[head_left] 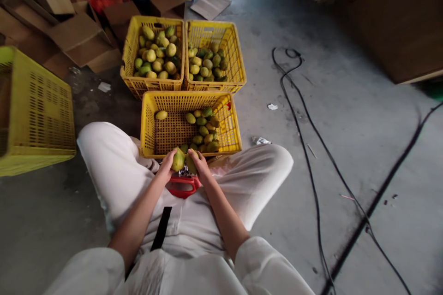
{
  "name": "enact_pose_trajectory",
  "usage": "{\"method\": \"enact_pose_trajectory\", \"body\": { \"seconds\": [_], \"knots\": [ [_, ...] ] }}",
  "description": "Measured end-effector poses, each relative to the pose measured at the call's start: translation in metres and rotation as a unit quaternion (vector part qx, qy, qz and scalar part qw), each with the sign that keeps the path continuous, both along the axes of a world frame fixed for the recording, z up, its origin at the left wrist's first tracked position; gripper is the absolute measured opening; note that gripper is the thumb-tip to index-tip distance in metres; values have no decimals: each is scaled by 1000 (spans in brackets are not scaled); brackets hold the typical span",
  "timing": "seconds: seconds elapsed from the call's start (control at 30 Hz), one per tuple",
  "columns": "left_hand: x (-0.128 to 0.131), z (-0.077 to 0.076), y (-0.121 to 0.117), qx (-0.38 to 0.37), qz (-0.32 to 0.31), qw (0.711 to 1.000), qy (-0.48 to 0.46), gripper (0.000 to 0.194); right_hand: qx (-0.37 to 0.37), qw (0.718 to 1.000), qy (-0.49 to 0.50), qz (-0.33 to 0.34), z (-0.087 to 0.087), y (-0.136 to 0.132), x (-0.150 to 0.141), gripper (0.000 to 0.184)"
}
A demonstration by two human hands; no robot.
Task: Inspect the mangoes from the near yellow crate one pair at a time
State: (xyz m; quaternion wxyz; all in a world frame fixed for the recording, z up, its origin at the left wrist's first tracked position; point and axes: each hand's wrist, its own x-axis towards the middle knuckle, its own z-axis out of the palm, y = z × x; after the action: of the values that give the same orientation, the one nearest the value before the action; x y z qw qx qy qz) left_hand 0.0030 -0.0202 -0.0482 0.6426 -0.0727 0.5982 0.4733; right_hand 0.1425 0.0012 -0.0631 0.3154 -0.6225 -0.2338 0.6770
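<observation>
My left hand (168, 166) is closed round a yellow-green oval fruit (178, 160). A second, darker green fruit (190, 163) sits in my right hand (200, 165). Both hands are close together above my lap, at the near rim of a yellow plastic crate (187, 96). Inside that crate, several green and yellow fruits (203, 131) lie along the right side, and a single yellow fruit (161, 115) lies at the left. Below my hands there is a red plastic piece with a handle opening (183, 187), with something silvery and crumpled above it, partly hidden.
Two more yellow crates, one on the left (128, 67) and one on the right (238, 62), hold many such fruits. A larger yellow-green crate (41, 106) stands at far left. Cardboard boxes (79, 39) pile behind. Black cables (311, 147) cross the floor at right, near foil scraps (261, 140).
</observation>
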Motion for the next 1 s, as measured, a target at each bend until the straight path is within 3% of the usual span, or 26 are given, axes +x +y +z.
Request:
{"method": "enact_pose_trajectory", "body": {
  "seconds": [0.13,0.27,0.43,0.63,1.0],
  "knots": [
    [2,13,0,-7,-24,1000,13,32,-23,998,-43,-49,0,0,-3,62],
    [3,19,-1,-6,-25,1000,11,30,-17,998,-42,-39,0,0,-1,53],
    [1,13,1,-15,-11,999,28,15,5,999,-34,-7,-3,2,1,45],
    [0,7,5,-53,-22,998,1,20,-3,998,-58,-22,-10,5,1,38],
    [2,1,3,-61,5,998,-11,26,-20,998,-20,-61,1,1,0,59]
  ]
}}
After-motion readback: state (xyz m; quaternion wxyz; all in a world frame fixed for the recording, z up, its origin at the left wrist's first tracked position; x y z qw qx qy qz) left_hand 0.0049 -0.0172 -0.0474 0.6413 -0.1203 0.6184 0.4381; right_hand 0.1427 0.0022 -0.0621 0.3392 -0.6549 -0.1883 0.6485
